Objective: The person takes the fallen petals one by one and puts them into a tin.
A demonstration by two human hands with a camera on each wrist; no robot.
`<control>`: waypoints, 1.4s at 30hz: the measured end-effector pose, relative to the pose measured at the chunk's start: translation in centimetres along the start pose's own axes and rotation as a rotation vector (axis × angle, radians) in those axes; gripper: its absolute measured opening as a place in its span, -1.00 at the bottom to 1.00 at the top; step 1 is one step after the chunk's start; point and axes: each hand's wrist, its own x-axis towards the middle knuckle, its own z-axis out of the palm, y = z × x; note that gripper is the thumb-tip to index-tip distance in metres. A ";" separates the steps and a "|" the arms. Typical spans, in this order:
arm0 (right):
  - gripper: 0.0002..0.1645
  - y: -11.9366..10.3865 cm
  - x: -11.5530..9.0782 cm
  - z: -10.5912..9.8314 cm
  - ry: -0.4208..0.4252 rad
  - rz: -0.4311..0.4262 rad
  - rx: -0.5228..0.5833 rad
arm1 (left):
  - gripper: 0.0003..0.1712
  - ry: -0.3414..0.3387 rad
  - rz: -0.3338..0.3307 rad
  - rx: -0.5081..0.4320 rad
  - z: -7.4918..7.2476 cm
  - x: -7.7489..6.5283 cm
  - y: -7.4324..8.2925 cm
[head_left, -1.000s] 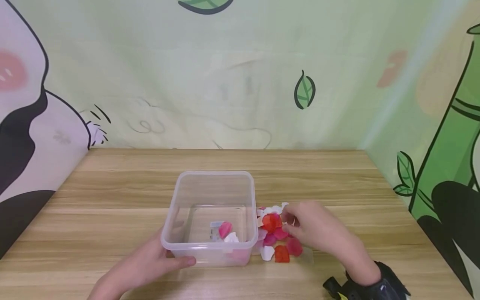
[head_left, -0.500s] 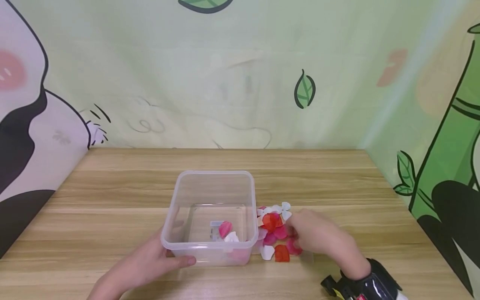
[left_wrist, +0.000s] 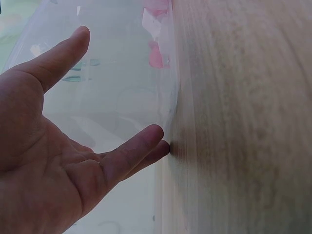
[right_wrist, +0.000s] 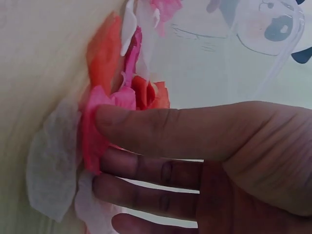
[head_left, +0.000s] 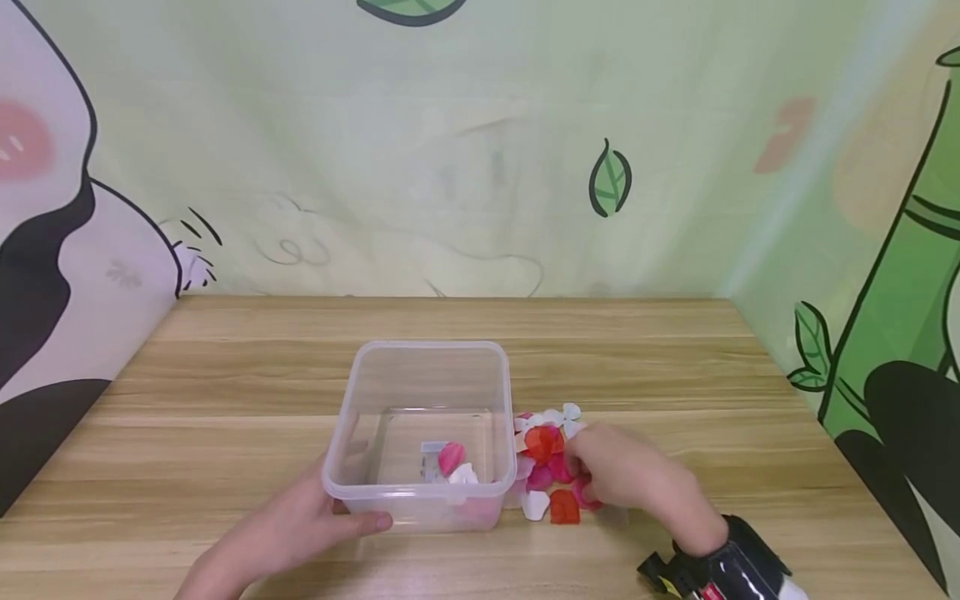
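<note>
Our L hand (head_left: pixel 300 517) comes in from lower L, palm toward the clear plastic box (head_left: pixel 405 492); L fingers (left_wrist: pixel 129 153) straight, well apart from the thumb (left_wrist: pixel 56 61), touching the box's near-L corner w/ the thumb along its front. A few pink & white petals (head_left: pixel 463 474) lie in the box, R of our L fingers.

Our R hand (head_left: pixel 626 471) reaches in from lower R, angled down, w/ a black wrist unit (head_left: pixel 727 567). R fingers (right_wrist: pixel 146 195) & thumb pinch a pink petal (right_wrist: pixel 92 134). The petal pile (head_left: pixel 540 477) is on the table (head_left: pixel 637 350), b/w R fingers & box; an orange-red petal (head_left: pixel 564 507) sits just nearer us than those fingers.
</note>
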 end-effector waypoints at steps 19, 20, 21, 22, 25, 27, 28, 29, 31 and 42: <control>-0.62 0.0 -0.1 -0.7 0.026 -0.010 0.033 | 0.40 -0.003 0.009 -0.023 0.0 0.0 -0.1; -0.62 0.0 -0.2 -0.8 0.025 -0.007 0.038 | 0.40 -0.003 0.009 -0.023 0.0 0.0 -0.1; -0.63 0.0 -0.1 -0.9 0.024 -0.007 0.044 | 0.40 -0.004 0.009 -0.024 0.0 0.0 -0.1; -0.63 0.0 -0.2 -1.0 0.023 -0.007 0.054 | 0.40 -0.006 0.008 -0.024 0.0 0.0 -0.1; -0.64 0.1 -0.2 -1.2 0.027 -0.019 0.086 | 0.39 -0.006 0.009 -0.019 0.0 0.0 -0.1; -0.64 0.1 -0.3 -1.4 0.039 -0.042 0.092 | 0.39 -0.007 0.008 -0.021 0.0 0.0 -0.1; -0.64 0.2 -0.3 -1.4 0.046 -0.054 0.098 | 0.39 -0.009 0.006 -0.023 0.0 0.0 -0.1; -0.64 0.3 -0.3 -1.5 0.054 -0.064 0.103 | 0.39 -0.010 0.003 -0.021 0.0 0.0 -0.1; -0.64 0.4 -0.3 -1.7 0.063 -0.068 0.111 | 0.39 -0.010 -0.002 -0.018 0.0 0.0 -0.2; -0.68 0.6 -0.5 -2.9 0.196 -0.124 0.144 | 0.39 -0.016 0.020 -0.040 0.0 0.1 -0.1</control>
